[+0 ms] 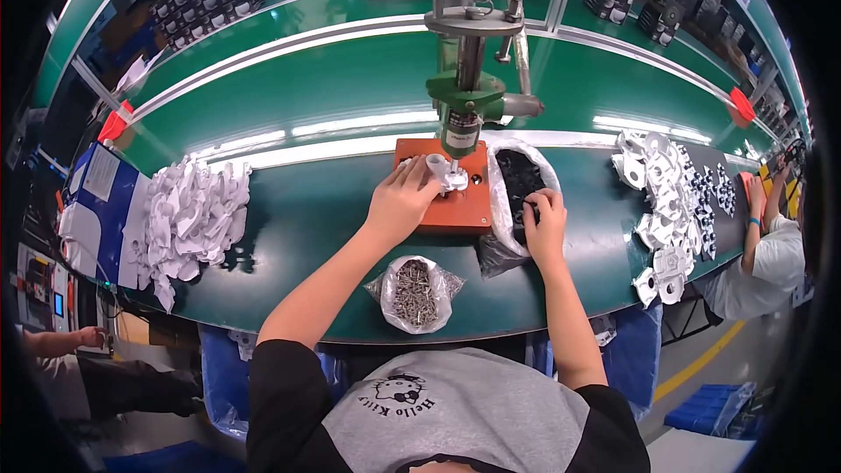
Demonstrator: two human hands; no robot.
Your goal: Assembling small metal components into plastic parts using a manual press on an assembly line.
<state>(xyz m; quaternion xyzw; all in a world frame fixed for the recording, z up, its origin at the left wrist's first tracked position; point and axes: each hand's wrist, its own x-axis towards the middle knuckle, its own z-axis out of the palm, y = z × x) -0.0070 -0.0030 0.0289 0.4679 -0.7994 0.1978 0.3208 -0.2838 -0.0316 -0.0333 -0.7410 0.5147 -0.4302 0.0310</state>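
At the middle of the bench a green press (462,96) stands over an orange base plate (455,212). My left hand (405,196) closes its fingers on a white plastic part (453,180) lying on the plate, right under the press tip. To the right of the plate, a clear bag (497,201) holds small black pieces (519,172). My right hand (545,221) is at this bag's right edge, thumb and fingertips pinched together; whatever sits between them is too small to name. Nearer to me a second bag (442,305) is filled with small metal pins or screws (414,296).
A heap of white plastic parts (197,219) lies at the left beside a blue-and-white box (103,188). More white parts (657,210) and small black-and-white pieces (705,201) lie at the right. Another person (771,250) works at the far right. The press lever (523,52) hangs behind.
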